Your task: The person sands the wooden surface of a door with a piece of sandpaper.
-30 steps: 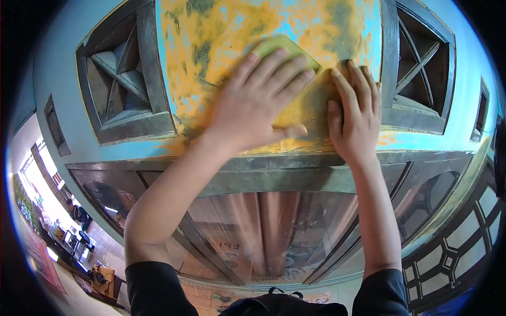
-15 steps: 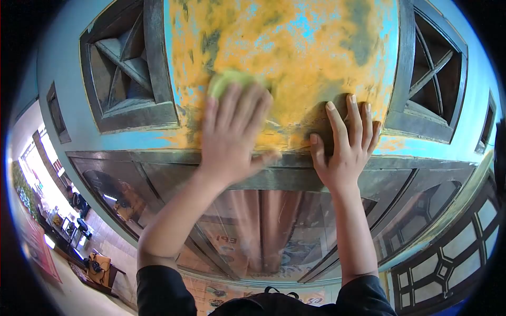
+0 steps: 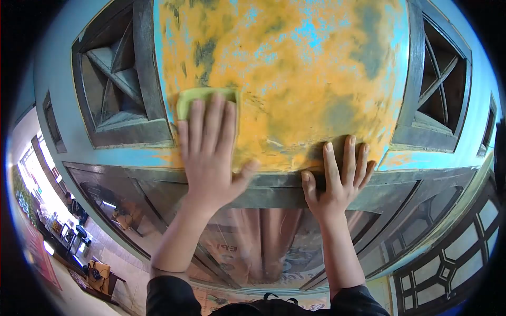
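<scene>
My left hand (image 3: 208, 158) lies flat over a piece of yellow-green sandpaper (image 3: 184, 105), pressing it to the wall panel (image 3: 295, 79). Its fingers point upward and the thumb sticks out to the right; most of the sheet is under the fingers. Orange and yellow patches with blue and dark grey spots cover the panel. Lower right on it, my right hand (image 3: 337, 181) rests with spread fingers, the fingertips on the panel and the palm over the dark wooden ledge (image 3: 269, 181). Nothing shows in that hand.
Dark wooden vents with crossed bars flank the panel, one left (image 3: 118, 79) and one right (image 3: 437, 79). Below the ledge are glass panes (image 3: 274, 237) with reflections. A person (image 3: 76, 208) and a brown bag (image 3: 99, 271) appear far left. A dark lattice (image 3: 448, 268) stands lower right.
My left hand has moved left across the panel with the sandpaper. My right hand sits lower, nearer the ledge. The whole view has tilted up slightly.
</scene>
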`<state>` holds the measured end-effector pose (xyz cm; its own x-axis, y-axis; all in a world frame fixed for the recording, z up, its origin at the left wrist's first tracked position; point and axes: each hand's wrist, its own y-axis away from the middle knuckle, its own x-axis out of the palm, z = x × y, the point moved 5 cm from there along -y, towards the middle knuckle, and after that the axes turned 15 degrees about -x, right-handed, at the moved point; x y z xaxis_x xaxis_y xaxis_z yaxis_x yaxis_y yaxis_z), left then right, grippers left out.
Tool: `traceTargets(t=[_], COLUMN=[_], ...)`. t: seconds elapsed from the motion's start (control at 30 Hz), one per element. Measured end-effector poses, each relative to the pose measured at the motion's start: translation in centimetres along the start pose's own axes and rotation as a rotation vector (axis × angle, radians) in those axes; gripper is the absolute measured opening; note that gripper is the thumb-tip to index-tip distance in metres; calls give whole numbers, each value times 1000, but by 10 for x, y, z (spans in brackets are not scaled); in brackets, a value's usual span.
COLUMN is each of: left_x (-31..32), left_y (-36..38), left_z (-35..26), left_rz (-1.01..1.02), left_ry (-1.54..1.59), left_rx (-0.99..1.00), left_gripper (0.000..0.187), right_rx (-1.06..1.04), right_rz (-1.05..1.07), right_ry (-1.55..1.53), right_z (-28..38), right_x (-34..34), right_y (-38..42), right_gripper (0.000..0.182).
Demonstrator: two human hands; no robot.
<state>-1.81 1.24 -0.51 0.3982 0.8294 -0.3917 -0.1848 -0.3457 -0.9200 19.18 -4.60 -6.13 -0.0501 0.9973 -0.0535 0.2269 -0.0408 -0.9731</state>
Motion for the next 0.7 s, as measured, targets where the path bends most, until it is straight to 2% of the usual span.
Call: traceTargets(t=[0.07,0.1,0.2,0.33,0.37,0.47,0.5,0.6,0.63,0.7], left_x=[1,10,12,-7,-6,17,10,-8,-6,8], left_y=[3,18,30,-10,-3,41,34,4,4,30], left_z=[8,-4,-15,21,9,-32,-26,9,8,-25], left_rz=[-42,17,2,-124,-57,15,50,-8,-6,114], left_ry=[24,-11,-14,132,95,46,13,97,93,114], left_rx=[-89,-31,136,-104,-124,131,143,-100,-103,27], left_gripper=[92,91,92,93,92,91,91,92,93,92], right_rx=[13,23,30,38,48,28,27,24,25,28], right_rz=[-5,-1,-19,-26,-7,-9,-12,-9,-12,-14], right_ry=[4,-1,-6,-14,-18,-22,-22,-26,-27,-25], right_z=[1,3,6,5,5,4,4,3,3,4], right_x=[2,3,4,6,6,5,6,5,5,6], right_y=[7,11,19,21,21,21,22,23,22,22], right_gripper=[53,53,52,54,54,53,53,52,52,52])
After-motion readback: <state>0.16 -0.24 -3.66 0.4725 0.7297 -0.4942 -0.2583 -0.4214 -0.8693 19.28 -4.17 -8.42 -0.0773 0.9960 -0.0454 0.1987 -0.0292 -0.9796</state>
